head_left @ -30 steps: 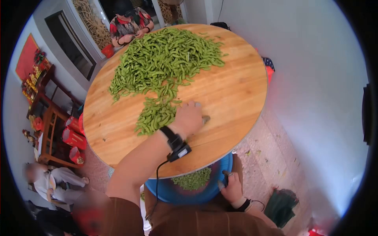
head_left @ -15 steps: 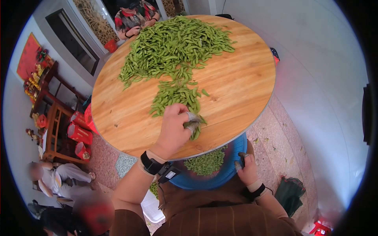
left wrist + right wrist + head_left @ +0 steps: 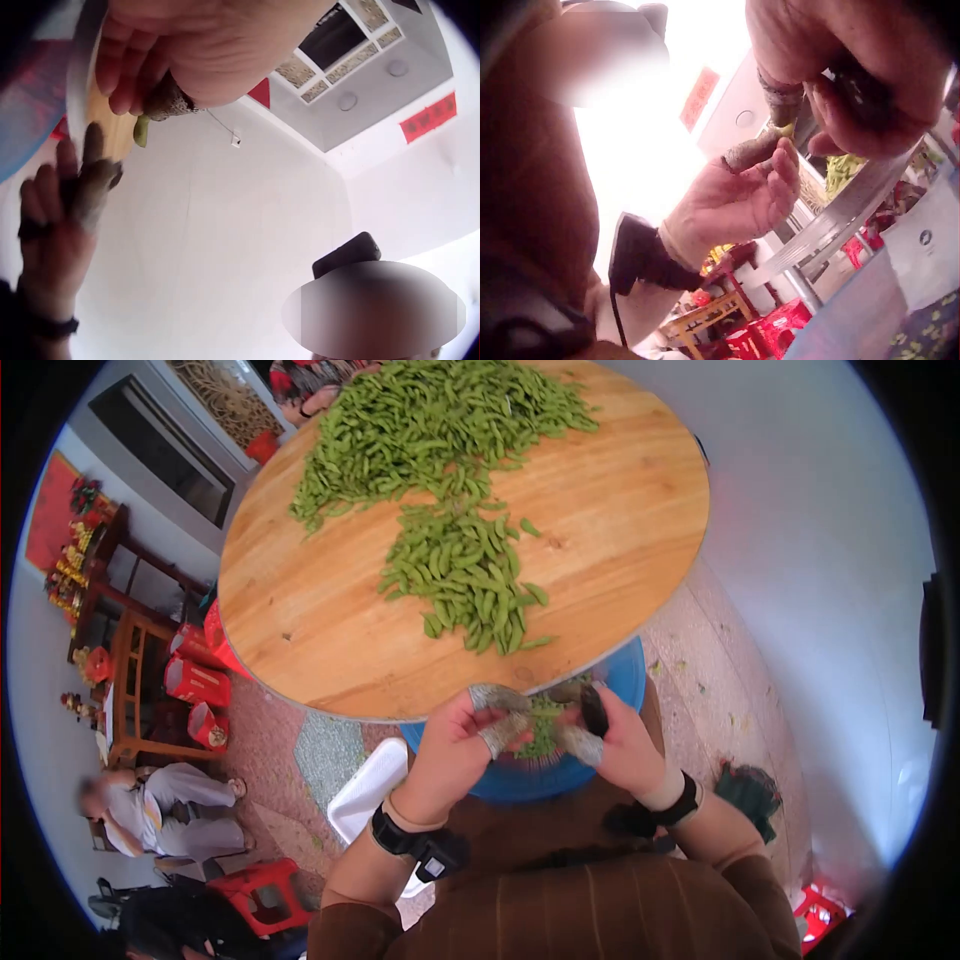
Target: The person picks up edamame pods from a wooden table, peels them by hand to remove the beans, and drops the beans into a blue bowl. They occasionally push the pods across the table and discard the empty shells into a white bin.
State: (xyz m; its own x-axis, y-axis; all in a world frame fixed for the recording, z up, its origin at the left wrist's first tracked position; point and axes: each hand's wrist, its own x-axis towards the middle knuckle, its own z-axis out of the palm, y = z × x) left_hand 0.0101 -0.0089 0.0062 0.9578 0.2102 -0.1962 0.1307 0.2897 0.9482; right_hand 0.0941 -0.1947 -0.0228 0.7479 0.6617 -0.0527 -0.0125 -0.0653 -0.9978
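Note:
Level with the round table's front edge, my left hand [image 3: 455,748] pinches a green pod [image 3: 546,712] between wrapped fingertips. My right hand [image 3: 628,745] faces it, wrapped thumb and finger at the pod's other end, a dark piece by its fingers. In the left wrist view the pod [image 3: 141,131] sticks out below my left hand [image 3: 217,49], with my right hand [image 3: 58,244] at the lower left. The right wrist view shows the pod's tip [image 3: 787,130] between my left hand [image 3: 731,199] and right hand [image 3: 862,56]. A blue basket [image 3: 520,788] of small green pieces lies below.
The wooden table [image 3: 620,510] bears a large pod heap [image 3: 420,425] and a smaller pile [image 3: 460,565] near its front. A white tray [image 3: 370,790] is at left, a red stool [image 3: 262,895] behind it. Someone sits at far left; another person is across the table.
My left hand has come back from the small pile to the table's front edge with a pod. My right hand has risen to meet it. The view has tilted downward.

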